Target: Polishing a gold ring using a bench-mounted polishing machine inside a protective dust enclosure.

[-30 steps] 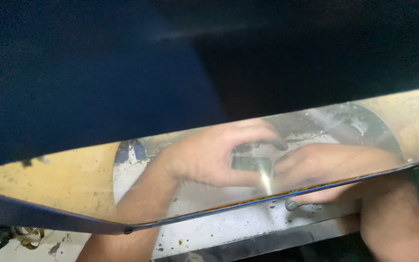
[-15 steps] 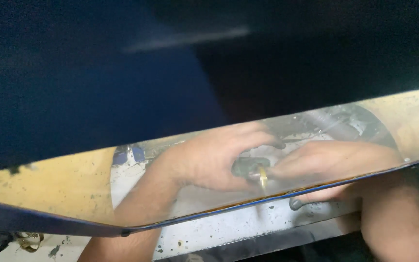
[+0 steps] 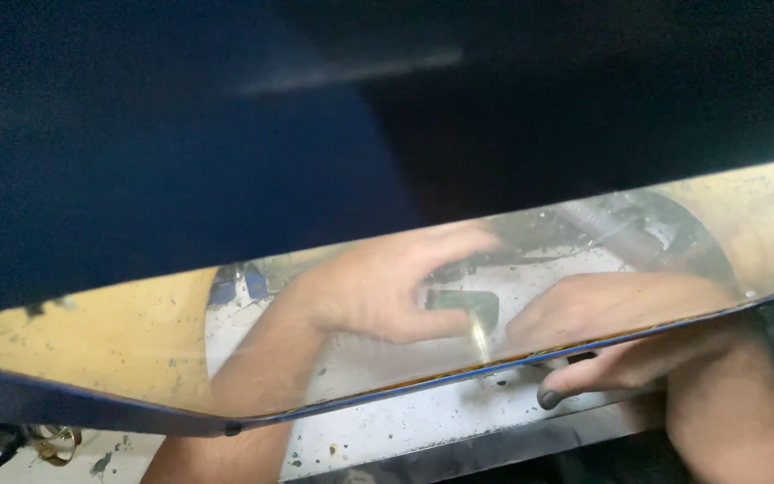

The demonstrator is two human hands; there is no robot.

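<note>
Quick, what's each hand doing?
Left hand: fingers curled around a small dark part.
Right hand: beside the part, fingers bent; grip cannot be told.

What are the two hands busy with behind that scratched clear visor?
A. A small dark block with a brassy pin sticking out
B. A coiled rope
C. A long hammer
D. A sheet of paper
A: the left hand and right hand close around a small dark block with a brassy pin.
</note>
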